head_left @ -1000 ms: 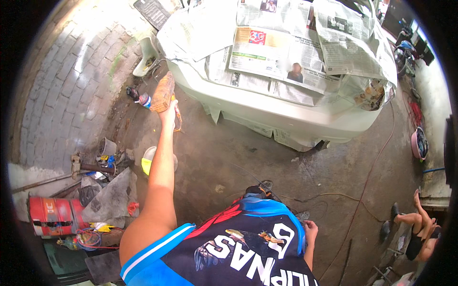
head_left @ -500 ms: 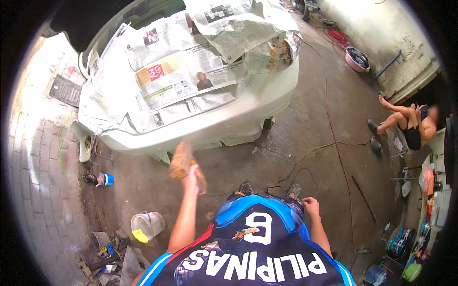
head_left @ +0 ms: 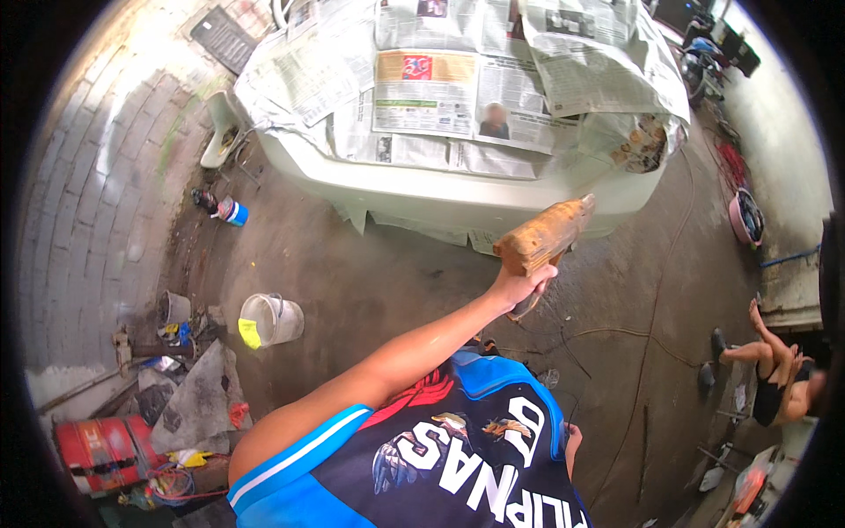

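Note:
My left hand point(head_left: 525, 283) is wrapped around the handle of a spray gun point(head_left: 547, 236) with a bulky, brown-orange crusted body. It is raised in front of a pale car bumper point(head_left: 440, 195), its tip pointing right and overlapping the bumper's lower right part in view. Newspaper sheets point(head_left: 427, 92) cover the car above the bumper. At my right side, my right hand point(head_left: 573, 437) is partly hidden by my jersey. Its fingers look closed where a thin dark hose point(head_left: 576, 359) runs down toward it.
A whitish bucket point(head_left: 283, 321) with a yellow cloth stands on the floor at left. Behind it lie clutter and a red drum point(head_left: 104, 453). A blue-labelled bottle point(head_left: 231, 211) lies near a pale chair point(head_left: 220, 132). Hoses cross the floor. Another person point(head_left: 775, 378) sits at right.
My left hand has swept the spray gun rightward along the bumper. The view has turned, so the car sits higher and farther right. My right hand is now more hidden behind my jersey.

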`<state>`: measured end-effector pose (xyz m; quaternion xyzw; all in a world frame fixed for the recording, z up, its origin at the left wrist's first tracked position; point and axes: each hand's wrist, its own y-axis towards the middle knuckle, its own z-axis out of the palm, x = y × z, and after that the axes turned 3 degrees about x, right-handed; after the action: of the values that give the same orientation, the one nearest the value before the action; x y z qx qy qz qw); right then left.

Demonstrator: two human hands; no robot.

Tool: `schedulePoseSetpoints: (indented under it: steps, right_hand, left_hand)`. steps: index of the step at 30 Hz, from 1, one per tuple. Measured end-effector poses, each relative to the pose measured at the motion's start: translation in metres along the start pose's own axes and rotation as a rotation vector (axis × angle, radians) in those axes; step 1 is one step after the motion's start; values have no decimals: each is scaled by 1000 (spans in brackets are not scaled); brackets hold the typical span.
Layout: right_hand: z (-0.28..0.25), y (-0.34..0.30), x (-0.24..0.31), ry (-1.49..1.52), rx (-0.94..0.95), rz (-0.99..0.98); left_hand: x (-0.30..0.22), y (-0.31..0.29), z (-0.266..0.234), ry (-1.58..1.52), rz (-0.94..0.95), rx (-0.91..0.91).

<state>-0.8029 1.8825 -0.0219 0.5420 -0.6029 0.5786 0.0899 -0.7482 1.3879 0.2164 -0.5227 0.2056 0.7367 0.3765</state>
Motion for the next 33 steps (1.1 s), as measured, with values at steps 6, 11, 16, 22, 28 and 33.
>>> schedulePoseSetpoints:
  steps: [6, 11, 16, 22, 28, 33]
  right_hand:
    - [7, 4, 24, -22, 41, -13]
    - [17, 29, 28, -231, 20, -84]
    - [36, 53, 41, -188, 154, -150]
    - [57, 44, 73, -170, 245, -212]
    - [47, 28, 50, -279, 93, -137]
    - [22, 6, 9, -243, -6, -9]
  left_hand:
    - [9, -49, -117, 87, -99, -399]
    - [-37, -90, -255, 213, -77, -721]
    - [-119, -115, -342, 272, 168, -1007]
    - [-163, -117, -373, 85, 436, -1104]
    - [-78, -99, -324, 84, 162, -1036]
    - [9, -69, -204, 142, -132, -747]
